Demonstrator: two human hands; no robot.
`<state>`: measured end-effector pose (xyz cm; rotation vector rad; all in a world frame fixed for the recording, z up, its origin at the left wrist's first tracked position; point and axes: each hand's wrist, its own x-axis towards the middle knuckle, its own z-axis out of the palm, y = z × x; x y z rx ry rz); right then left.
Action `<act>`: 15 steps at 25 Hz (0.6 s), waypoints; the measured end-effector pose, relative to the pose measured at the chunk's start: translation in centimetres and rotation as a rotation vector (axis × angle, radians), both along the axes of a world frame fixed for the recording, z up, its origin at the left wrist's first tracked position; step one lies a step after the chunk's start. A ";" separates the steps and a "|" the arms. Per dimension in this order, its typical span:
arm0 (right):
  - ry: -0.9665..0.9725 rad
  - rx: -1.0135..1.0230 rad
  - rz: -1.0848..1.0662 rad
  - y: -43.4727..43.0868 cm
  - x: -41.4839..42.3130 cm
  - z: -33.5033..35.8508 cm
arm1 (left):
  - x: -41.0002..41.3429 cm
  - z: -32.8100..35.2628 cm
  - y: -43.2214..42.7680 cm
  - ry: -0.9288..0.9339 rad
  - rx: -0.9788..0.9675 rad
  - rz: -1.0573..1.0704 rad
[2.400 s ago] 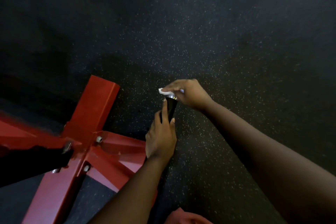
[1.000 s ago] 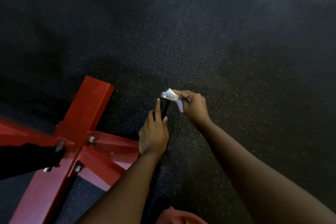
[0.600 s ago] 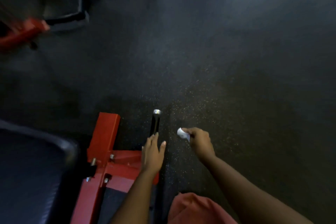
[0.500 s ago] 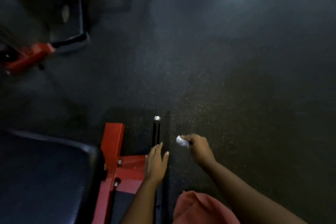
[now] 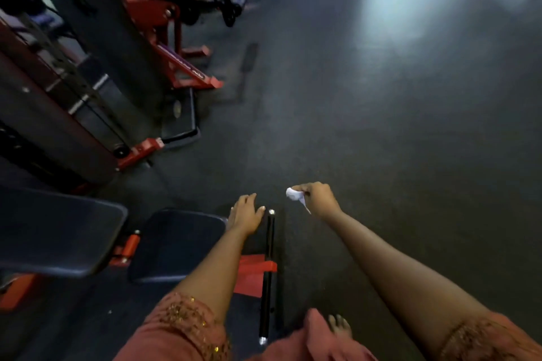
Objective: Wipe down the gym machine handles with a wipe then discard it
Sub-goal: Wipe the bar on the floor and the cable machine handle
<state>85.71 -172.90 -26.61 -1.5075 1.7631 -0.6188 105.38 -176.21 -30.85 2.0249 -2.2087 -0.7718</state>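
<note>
Head view, only one on offer, so here goes. Looking down past two bare forearms at dark gym floor (image 5: pixel 381 126). Right hand (image 5: pixel 318 198) pinched shut around a crumpled white wipe (image 5: pixel 294 195), a little tail of it dangling below the fingers. Held up in the air, off to the right of the handle and not touching it. Left hand (image 5: pixel 245 214) empty, fingers loosely spread, hovering just beside the top of the handle, thumb near the shiny cap but apparently not gripping anything.

Handle (image 5: pixel 268 272) itself: long black bar with chrome ends, running up from between the knees, bolted through a red bracket (image 5: pixel 253 269). Padded dark seat (image 5: pixel 176 243) just left of it, a bigger pad (image 5: pixel 55 231) further left, more red machines (image 5: pixel 176 23) way off at the top left, blurry.

Progress guess: neither hand on the bar and the wipe balled up rather than spread flat, so reads like the wiping on this handle is done or paused. Can't tell from this shot whether other handles got done. Definitely left: getting rid of the wipe. No bin anywhere in view, so probably needs finding first.
</note>
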 end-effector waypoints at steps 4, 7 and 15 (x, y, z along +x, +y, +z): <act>0.011 -0.093 0.099 -5.7 -1.7 3.3 | -0.4 3.6 -4.6 0.010 -0.082 0.109; 0.022 -0.136 0.197 -10.8 -3.8 5.0 | -1.3 5.5 -7.9 0.013 -0.119 0.216; -0.012 -0.241 0.498 -26.7 -4.3 10.1 | -0.6 11.3 -16.5 -0.041 -0.164 0.504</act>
